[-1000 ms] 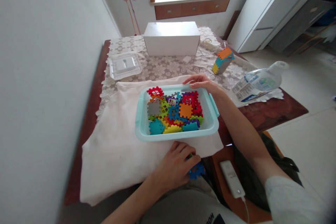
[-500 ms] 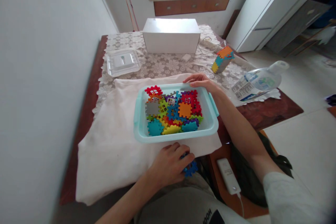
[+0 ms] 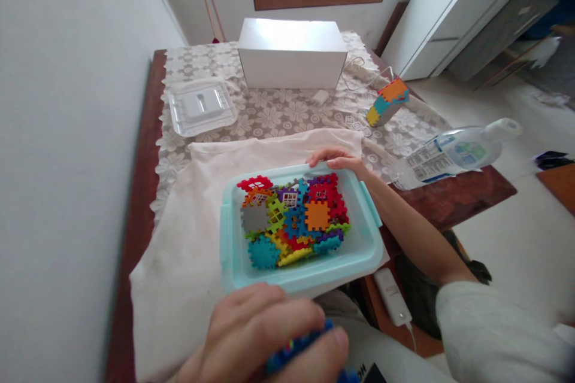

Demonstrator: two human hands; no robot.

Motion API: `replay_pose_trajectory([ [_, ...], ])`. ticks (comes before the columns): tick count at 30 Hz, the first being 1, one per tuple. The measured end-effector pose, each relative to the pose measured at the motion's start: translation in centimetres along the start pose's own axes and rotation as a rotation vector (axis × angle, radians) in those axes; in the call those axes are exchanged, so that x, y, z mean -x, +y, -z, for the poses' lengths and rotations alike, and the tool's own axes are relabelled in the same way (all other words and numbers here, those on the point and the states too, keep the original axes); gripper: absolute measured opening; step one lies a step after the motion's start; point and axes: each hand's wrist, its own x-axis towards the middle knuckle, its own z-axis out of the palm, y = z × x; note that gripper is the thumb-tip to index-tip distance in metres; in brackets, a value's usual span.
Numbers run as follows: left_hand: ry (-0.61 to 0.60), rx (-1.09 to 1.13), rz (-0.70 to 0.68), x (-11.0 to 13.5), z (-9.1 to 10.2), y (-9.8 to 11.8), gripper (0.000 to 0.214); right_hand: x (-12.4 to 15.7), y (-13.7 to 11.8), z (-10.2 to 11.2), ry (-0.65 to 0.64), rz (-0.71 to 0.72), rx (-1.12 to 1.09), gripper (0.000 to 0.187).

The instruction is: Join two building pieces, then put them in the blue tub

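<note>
A light-teal plastic bin (image 3: 369, 254) sits on the white cloth, full of colourful notched-edge interlocking tiles (image 3: 296, 221). My right hand (image 3: 339, 163) holds the bin's far rim near its right corner, thumb and fingers closed over the edge. In front of the near rim, close to the camera, my left hand (image 3: 265, 329) is closed round blue interlocking tiles (image 3: 296, 348). The fingers cover much of these, so their number is hidden; the hand is slightly blurred. Inside the bin an orange square tile (image 3: 317, 216) and a grey square tile (image 3: 255, 218) lie on top.
Behind the bin stand a white box (image 3: 291, 60) and a clear plastic lid (image 3: 202, 106). To the right are a built-up tile block (image 3: 388, 100) and a clear bottle (image 3: 458, 152) lying near the table edge. A white power bank (image 3: 392, 296) lies low at the right.
My left hand has risen toward the camera with the blue tiles. The bin appears lower and larger in view, with my right hand still on its far rim.
</note>
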Motion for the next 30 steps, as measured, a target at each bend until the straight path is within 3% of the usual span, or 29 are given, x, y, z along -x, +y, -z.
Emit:
replay_pose_trajectory([
  [2,0.053,-0.019,0.033,-2.8,0.3,-2.4,0.029,-0.2,0.3,0.1,-0.035,0.012,-0.031,0.036],
  [5,-0.059,-0.066,0.149,-6.0,-0.4,-5.7,0.026,-0.4,0.8,0.5,-0.077,0.054,-0.014,0.039],
  [8,-0.222,-0.129,0.227,-7.0,-0.1,-7.1,0.047,-0.3,1.3,0.6,-0.121,0.111,-0.010,0.039],
  [10,-0.217,-0.100,0.182,-6.6,0.9,-7.4,0.055,-0.2,1.7,0.5,-0.139,0.123,-0.049,0.040],
  [14,-0.014,0.122,0.003,-4.7,2.1,-9.5,0.038,-0.1,1.3,0.5,-0.188,0.155,-0.087,0.052],
  [16,0.304,0.246,-0.052,-3.5,1.2,-11.6,0.027,-0.1,0.2,0.9,-0.207,0.175,0.042,0.047],
  [18,0.601,0.362,0.029,-2.1,-0.3,-14.1,0.019,0.2,-1.1,1.2,-0.194,0.212,0.221,0.036],
  [19,0.688,0.416,0.061,-1.4,-1.0,-15.4,0.023,0.6,-1.7,1.3,-0.167,0.242,0.289,0.033],
  [22,0.669,0.365,0.032,0.8,-2.3,-18.7,0.060,2.5,-2.3,0.8,-0.042,0.356,0.392,0.043],
  [24,0.555,0.234,-0.026,2.0,-2.6,-20.0,0.086,4.1,-1.9,-0.2,0.020,0.434,0.409,0.063],
  [26,0.517,0.194,-0.050,2.7,-2.9,-20.3,0.094,5.3,-1.1,-1.6,0.062,0.481,0.420,0.074],
  [30,0.594,0.204,-0.035,2.8,-3.6,-18.5,0.093,5.3,-0.6,-4.7,0.211,0.489,0.358,0.065],
])
